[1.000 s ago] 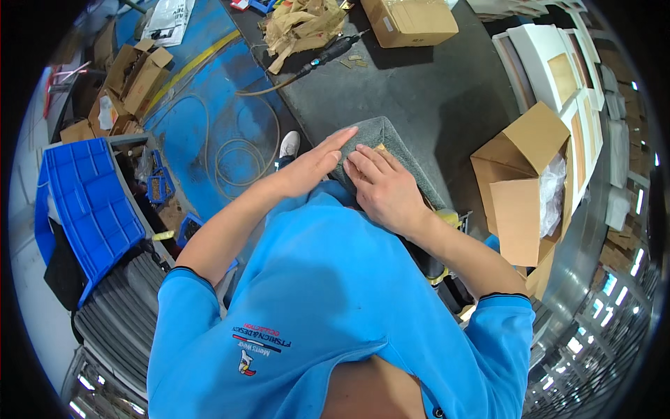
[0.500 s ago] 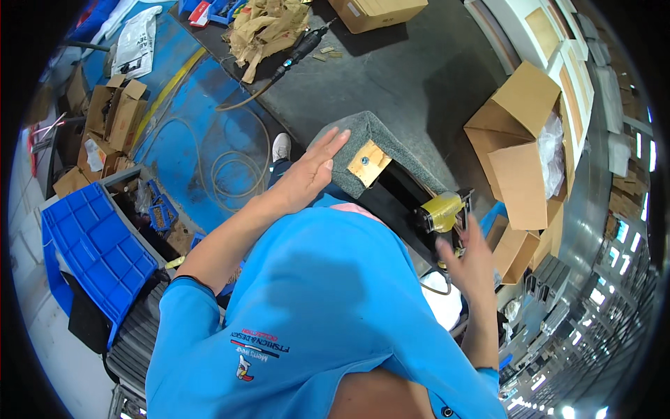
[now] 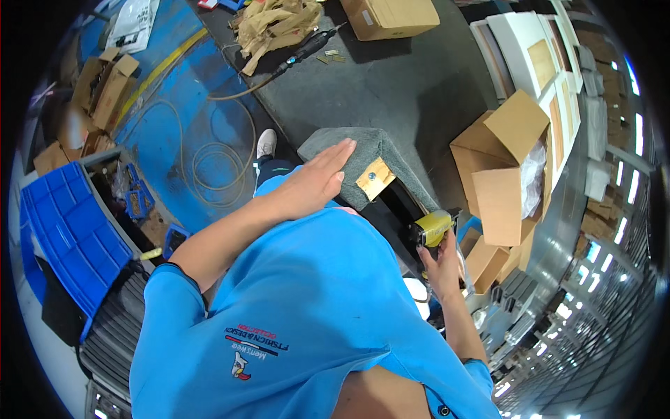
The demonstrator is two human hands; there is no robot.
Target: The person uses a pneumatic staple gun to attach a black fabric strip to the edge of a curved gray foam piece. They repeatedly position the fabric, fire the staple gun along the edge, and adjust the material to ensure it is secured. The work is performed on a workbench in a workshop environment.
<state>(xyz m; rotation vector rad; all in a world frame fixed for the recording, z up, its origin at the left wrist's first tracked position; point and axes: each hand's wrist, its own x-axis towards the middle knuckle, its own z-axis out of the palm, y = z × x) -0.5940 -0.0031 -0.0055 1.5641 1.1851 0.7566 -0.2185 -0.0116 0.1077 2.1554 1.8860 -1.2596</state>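
Note:
A grey fabric-covered frame piece (image 3: 407, 155) stands in front of me, dark and hollow inside, with a bare wooden block (image 3: 375, 179) and a metal fitting at its near corner. My left hand (image 3: 314, 174) lies flat against its left side, fingers stretched out together. At the piece's right end is a yellow and black staple gun (image 3: 434, 225). My right hand (image 3: 441, 269) is closed round its handle, with the thumb on the left side; part of the grip is hidden by my fingers.
On the dark table (image 3: 370, 84) are crumpled brown paper (image 3: 272, 31), a black power screwdriver (image 3: 307, 50) and a closed carton (image 3: 391, 17). An open carton (image 3: 499, 188) with plastic inside stands right. A coiled hose (image 3: 216, 164) lies on the blue floor; a blue crate lid (image 3: 73, 234) is left.
My right hand has closed round the staple gun after being loosely beside it. My left hand still rests on the fabric-covered piece. The whole view has shifted slightly.

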